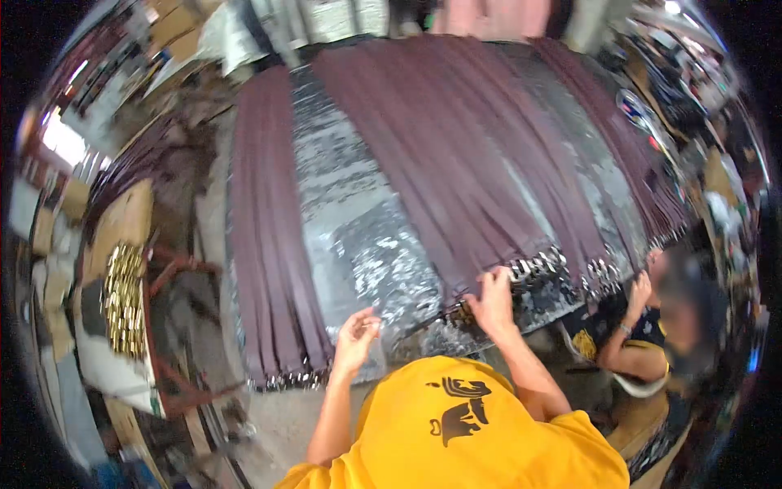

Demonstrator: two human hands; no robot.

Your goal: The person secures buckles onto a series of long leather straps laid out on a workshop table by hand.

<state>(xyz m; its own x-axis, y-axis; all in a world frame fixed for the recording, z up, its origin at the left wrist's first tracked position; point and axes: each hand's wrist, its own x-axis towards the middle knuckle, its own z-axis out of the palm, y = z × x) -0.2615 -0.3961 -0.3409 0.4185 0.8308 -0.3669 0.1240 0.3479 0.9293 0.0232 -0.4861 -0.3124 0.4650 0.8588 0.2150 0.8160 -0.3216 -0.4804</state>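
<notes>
Long dark maroon straps (432,147) lie in bundles over a grey table (342,196), with metal buckles (542,265) along their near ends. My right hand (491,303) is at the near edge of the middle bundle, its fingers bent against the strap ends; what it may hold is too small to name. Off the straps, between the left bundle (273,220) and the middle one, my left hand (358,332) is raised with thumb and fingers brought together. Anything between those fingertips cannot be made out.
A co-worker (652,326) sits at the right by the table edge, hands near the right-hand straps. Gold-coloured metal pieces (125,301) are heaped on a stand (106,359) at the left. Pale and pink cloth (493,18) shows beyond the table's far edge.
</notes>
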